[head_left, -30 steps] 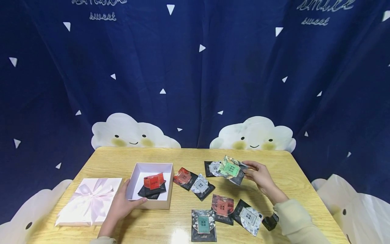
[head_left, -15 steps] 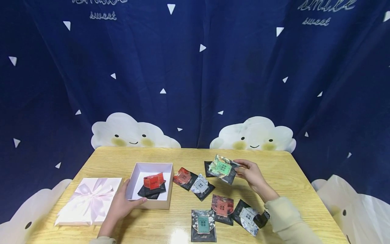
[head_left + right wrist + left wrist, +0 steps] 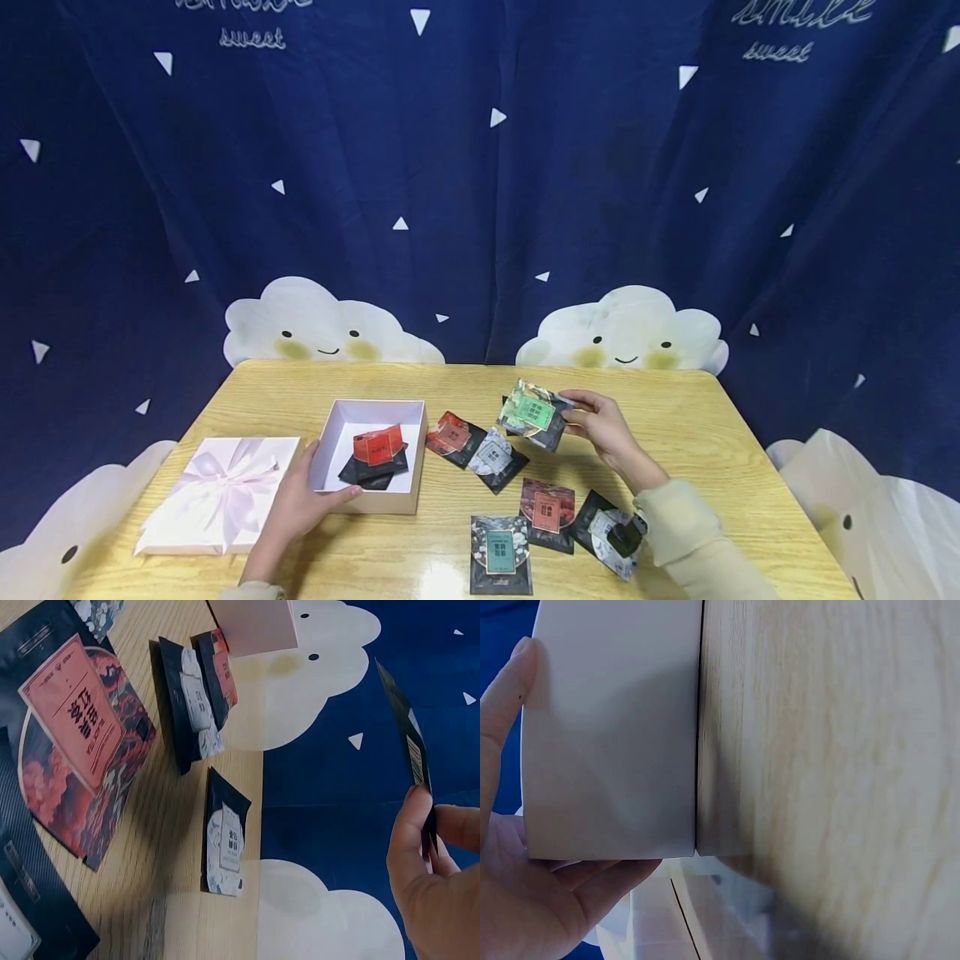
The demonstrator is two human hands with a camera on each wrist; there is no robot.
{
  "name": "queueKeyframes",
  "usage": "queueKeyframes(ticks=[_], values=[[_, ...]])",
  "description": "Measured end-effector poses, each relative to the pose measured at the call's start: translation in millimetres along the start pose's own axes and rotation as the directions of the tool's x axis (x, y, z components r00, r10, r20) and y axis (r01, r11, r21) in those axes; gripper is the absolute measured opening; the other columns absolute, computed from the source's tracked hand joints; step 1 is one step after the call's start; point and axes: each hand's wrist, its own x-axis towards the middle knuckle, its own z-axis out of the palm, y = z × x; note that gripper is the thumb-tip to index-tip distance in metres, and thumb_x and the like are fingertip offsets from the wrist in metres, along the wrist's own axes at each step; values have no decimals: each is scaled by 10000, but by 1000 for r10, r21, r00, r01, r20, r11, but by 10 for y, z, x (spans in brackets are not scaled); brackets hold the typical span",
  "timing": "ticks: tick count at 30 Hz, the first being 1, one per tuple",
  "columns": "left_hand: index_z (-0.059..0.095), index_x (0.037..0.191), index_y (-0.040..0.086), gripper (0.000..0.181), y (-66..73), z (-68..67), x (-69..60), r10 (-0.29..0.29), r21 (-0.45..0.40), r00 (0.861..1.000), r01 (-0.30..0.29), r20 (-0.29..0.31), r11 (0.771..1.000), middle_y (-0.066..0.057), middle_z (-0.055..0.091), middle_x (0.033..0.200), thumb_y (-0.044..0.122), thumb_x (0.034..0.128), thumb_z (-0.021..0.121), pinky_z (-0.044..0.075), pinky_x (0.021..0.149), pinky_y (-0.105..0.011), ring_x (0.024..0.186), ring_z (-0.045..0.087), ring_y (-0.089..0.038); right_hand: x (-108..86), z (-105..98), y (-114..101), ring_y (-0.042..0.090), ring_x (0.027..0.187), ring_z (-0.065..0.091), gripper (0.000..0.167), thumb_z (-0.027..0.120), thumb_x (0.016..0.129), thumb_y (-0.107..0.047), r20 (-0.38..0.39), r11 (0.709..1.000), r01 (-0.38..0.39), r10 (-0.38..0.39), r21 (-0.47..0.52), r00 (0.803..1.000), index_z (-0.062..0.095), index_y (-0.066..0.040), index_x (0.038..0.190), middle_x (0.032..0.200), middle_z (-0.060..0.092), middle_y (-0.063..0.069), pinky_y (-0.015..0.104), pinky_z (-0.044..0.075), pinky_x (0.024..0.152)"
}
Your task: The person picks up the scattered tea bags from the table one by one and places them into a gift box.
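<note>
My right hand (image 3: 606, 429) pinches a green-and-black tea sachet (image 3: 536, 414) above the table. Seen edge-on in the right wrist view, that sachet (image 3: 411, 739) stands up between thumb and fingers. Below it a white-and-black sachet (image 3: 225, 844) lies on the wood, mostly hidden in the head view. My left hand (image 3: 300, 496) grips the near left corner of an open white box (image 3: 401, 502), thumb at the front wall and fingers along the left side. The box wall (image 3: 615, 735) fills much of the left wrist view. Inside the box lie a red-and-black sachet (image 3: 378, 447) and black ones under it.
Left of the box rests a white lid (image 3: 217, 496) with a pale ribbon bow. Several sachets lie on the table: a red one (image 3: 453, 437), a white one (image 3: 495, 460), a dark red one (image 3: 547, 512), a teal-labelled one (image 3: 501, 552) and another white one (image 3: 600, 525).
My right hand has carried the green sachet leftward, over the white-and-black sachet at the back. My left hand and the box have stayed put.
</note>
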Motion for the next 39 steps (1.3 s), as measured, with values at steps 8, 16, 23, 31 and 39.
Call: queueKeyframes(ticks=[8, 16, 23, 31, 39], values=[[261, 1345, -137, 1055, -23, 8, 10, 5, -13, 1000, -5, 3, 1000, -361, 342, 1314, 383, 618, 822, 355, 924, -585, 1135, 411, -485, 47, 98, 1, 108, 678, 588, 372, 508, 834, 119, 14, 1000, 9, -10, 23, 1000, 464, 159, 1202, 893, 600, 79, 272, 541, 637], [257, 1349, -132, 1058, -26, 12, 19, -5, -18, 1000, 5, 10, 1000, -352, 353, 1312, 385, 619, 822, 360, 924, -580, 1136, 416, -473, 84, 225, -19, 103, 680, 589, 369, 504, 825, 131, 36, 999, 14, -15, 52, 999, 460, 176, 1189, 873, 600, 78, 231, 530, 614], [256, 1347, -135, 1053, -29, 13, 13, -4, -23, 1000, 4, 9, 1000, -353, 365, 1301, 372, 620, 824, 367, 915, -580, 1126, 423, -474, 107, 366, -32, 99, 667, 590, 374, 500, 817, 139, 58, 998, 7, -11, 62, 998, 471, 167, 1189, 847, 592, 63, 248, 536, 636], [266, 1348, -127, 1049, -29, 25, 21, -10, -27, 1000, 10, 6, 1000, -346, 368, 1302, 371, 615, 828, 371, 914, -574, 1126, 427, -465, 133, 519, -56, 88, 636, 571, 382, 521, 811, 129, 77, 998, 8, -13, 61, 997, 482, 157, 1190, 839, 599, 58, 237, 533, 607], [251, 1356, -123, 1062, -17, 11, 29, -34, -19, 999, 34, 26, 999, -342, 348, 1321, 383, 618, 824, 359, 929, -575, 1147, 406, -465, 170, 679, -74, 95, 628, 566, 352, 522, 816, 126, 85, 997, 6, -12, 70, 996, 515, 137, 1168, 817, 571, 87, 213, 522, 586]])
